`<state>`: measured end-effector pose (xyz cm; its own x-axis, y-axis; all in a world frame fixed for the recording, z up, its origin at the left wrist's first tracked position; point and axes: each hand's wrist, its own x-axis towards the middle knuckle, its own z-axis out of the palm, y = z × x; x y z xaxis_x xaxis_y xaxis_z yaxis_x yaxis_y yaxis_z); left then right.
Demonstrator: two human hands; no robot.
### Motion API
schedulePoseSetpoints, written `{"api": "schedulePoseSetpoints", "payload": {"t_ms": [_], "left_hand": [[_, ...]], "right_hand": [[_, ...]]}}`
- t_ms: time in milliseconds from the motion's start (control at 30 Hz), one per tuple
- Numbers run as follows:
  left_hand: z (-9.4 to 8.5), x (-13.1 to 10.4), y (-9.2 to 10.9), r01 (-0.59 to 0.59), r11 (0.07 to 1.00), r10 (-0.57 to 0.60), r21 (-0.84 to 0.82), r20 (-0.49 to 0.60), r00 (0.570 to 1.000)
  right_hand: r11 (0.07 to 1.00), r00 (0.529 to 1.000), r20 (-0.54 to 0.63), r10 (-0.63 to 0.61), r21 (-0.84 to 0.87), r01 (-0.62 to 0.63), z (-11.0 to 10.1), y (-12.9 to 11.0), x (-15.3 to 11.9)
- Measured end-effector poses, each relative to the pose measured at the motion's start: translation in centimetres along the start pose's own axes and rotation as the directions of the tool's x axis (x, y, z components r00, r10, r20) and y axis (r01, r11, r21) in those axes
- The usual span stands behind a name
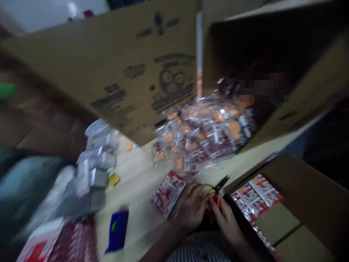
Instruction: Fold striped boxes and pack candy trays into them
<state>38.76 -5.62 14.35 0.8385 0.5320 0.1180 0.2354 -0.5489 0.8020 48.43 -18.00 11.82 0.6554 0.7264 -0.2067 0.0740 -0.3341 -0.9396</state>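
At the table's front edge, my left hand (192, 207) and my right hand (225, 216) are close together, fingers bent inward. A pair of scissors (221, 184) with dark blades and red handles sits between them, the blades pointing up and right. My right hand's fingers wrap round the red handle. Something thin and yellow (207, 190) shows at my left fingertips; blur hides what it is. Just left of my left hand lies a red and white printed packet (169, 193) on the table. Beyond the hands is a pile of clear packets with orange pieces (200, 136).
A large cardboard box (136, 72) stands behind the table (133, 196). Another open box (308, 182) at right holds printed packets (256, 196). Stacked wrapped bundles (95, 163), a yellow piece (113, 179), a blue dispenser-like object (118, 230) and red packs (79, 240) are at left.
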Motion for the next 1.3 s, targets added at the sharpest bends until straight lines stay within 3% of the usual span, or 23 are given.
{"api": "schedulePoseSetpoints", "payload": {"t_ms": [33, 133, 267, 333, 367, 467, 500, 600, 667, 800, 867, 933, 1000, 1133, 1233, 1300], "left_hand": [[-1.1, -2.2, -1.7, 0.047, 0.999, -0.047, 0.007, -0.089, 0.995], [-2.7, -9.0, -5.9, 0.138, 0.989, -0.146, -0.050, -0.313, 0.939], [-1.6, -16.5, -9.7, 0.246, 0.963, -0.266, -0.109, -0.511, 0.817], [-0.5, -19.3, -11.3, 0.310, 0.943, -0.324, -0.121, -0.551, 0.769], [0.1, -20.4, -12.0, 0.335, 0.934, -0.346, -0.127, -0.563, 0.750], [1.6, -23.2, -13.9, 0.390, 0.902, -0.422, -0.186, -0.581, 0.696], [2.1, -23.9, -14.4, 0.401, 0.887, -0.455, -0.227, -0.577, 0.678], [3.4, -25.6, -15.5, 0.385, 0.816, -0.574, -0.432, -0.524, 0.629], [3.8, -26.4, -15.7, 0.348, 0.719, -0.653, -0.602, -0.412, 0.636], [4.1, -26.9, -15.2, 0.219, 0.460, -0.623, -0.861, -0.136, 0.771], [4.3, -26.7, -14.9, 0.128, 0.344, -0.570, -0.930, -0.098, 0.816], [4.8, -26.4, -14.7, 0.065, 0.268, -0.539, -0.961, -0.094, 0.837], [5.4, -26.3, -14.7, 0.053, 0.219, -0.534, -0.974, -0.074, 0.842], [6.0, -26.8, -14.0, 0.022, 0.089, -0.531, -0.996, -0.029, 0.847], [4.4, -27.7, -11.9, -0.078, -0.027, -0.448, -0.997, -0.058, 0.892], [2.4, -28.2, -9.9, -0.101, -0.040, -0.358, -0.994, -0.081, 0.930]], "right_hand": [[1.000, 0.997, 0.074, 0.009, 0.000, -0.009, 2.3, -0.5, 0.2], [0.990, 0.946, 0.296, -0.134, 0.008, 0.138, 8.8, -0.4, -0.3], [0.929, 0.794, 0.526, -0.304, -0.020, 0.369, 15.4, 2.8, -2.8], [0.888, 0.678, 0.642, -0.358, 0.009, 0.460, 16.8, 4.2, -3.7], [0.868, 0.597, 0.709, -0.375, 0.042, 0.495, 17.0, 4.6, -3.7], [0.822, 0.287, 0.890, -0.354, 0.150, 0.549, 16.0, 5.2, -1.8], [0.825, 0.262, 0.906, -0.333, 0.146, 0.546, 15.4, 5.4, -0.4], [0.799, 0.369, 0.885, -0.284, 0.006, 0.602, 14.8, 5.7, 4.6], [0.627, 0.423, 0.867, -0.263, -0.179, 0.758, 15.8, 5.8, 7.5], [0.174, 0.432, 0.902, -0.029, -0.421, 0.891, 19.9, 5.6, 10.5], [0.041, 0.446, 0.893, 0.058, -0.449, 0.893, 21.8, 5.3, 11.0], [-0.003, 0.459, 0.881, 0.112, -0.462, 0.887, 23.0, 5.1, 11.2], [0.028, 0.448, 0.886, 0.117, -0.454, 0.891, 23.4, 5.0, 11.2], [0.181, 0.417, 0.909, -0.028, -0.405, 0.896, 22.0, 5.3, 10.3], [0.391, 0.370, 0.907, -0.202, -0.272, 0.880, 19.6, 4.7, 8.8], [0.549, 0.324, 0.884, -0.336, -0.096, 0.830, 17.9, 3.8, 7.4]]}}
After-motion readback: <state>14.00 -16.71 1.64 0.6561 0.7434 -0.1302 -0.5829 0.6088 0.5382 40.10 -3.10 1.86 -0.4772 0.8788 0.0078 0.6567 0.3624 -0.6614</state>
